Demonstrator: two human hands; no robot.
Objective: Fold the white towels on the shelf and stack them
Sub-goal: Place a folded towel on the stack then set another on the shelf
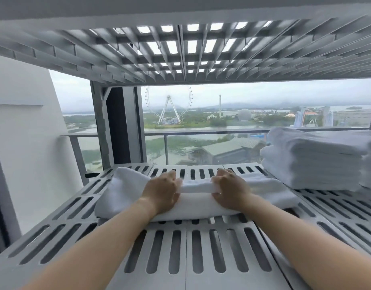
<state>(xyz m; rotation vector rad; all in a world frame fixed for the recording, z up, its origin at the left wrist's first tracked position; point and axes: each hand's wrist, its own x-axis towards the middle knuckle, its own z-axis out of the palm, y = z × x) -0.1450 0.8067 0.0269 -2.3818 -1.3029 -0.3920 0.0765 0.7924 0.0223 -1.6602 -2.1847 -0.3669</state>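
A grey slotted plastic shelf [61,208] carries a stack of folded white towels [318,160] at the right. At centre lies a half-folded white towel [126,191]. The left grip [161,191] and right grip [232,189] both pinch its raised middle fold. Folding seems midway. The next move likely calls for laying that fold over evenly.

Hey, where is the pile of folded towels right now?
In the head view, the pile of folded towels sits on the right side of the slatted shelf, just beyond the right hand gripping the towel.
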